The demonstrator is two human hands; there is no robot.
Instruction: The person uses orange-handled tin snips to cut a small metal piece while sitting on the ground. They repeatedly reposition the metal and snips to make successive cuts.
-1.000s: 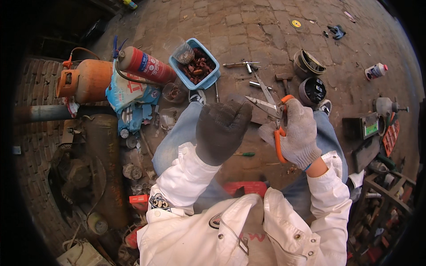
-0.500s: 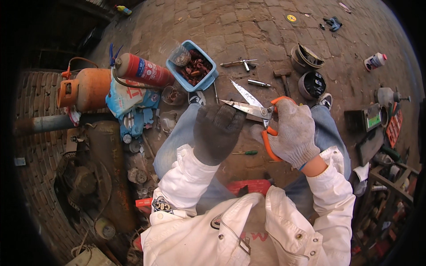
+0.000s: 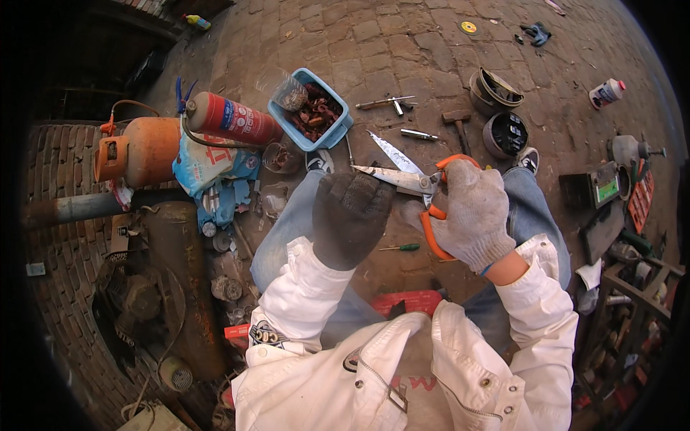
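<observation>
My right hand [image 3: 474, 214], in a pale knitted glove, is closed around the orange handles of a large pair of scissors [image 3: 397, 153]. Their two long metal blades stand apart, tips toward the far left. Close by, my left hand [image 3: 351, 224] wears a dark glove with its fingers curled in. The nearer blade lies along the far side of that glove. Whether those fingers grip the blade or something else is hidden. Between my knees, on the paving, lies a screwdriver [image 3: 408, 247] with a green handle.
A blue tub [image 3: 345, 126] of reddish-brown scraps stands ahead, with a red fire extinguisher [image 3: 241, 118] and an orange gas cylinder [image 3: 147, 151] left of it. A hammer [image 3: 458, 122] and black pot [image 3: 505, 135] lie ahead right. A wooden rack [image 3: 640, 287] stands at the right.
The scissors have shifted slightly left, their tips swinging a little toward me. My left hand has moved slightly left beside the blade. Both hands keep their closed shape.
</observation>
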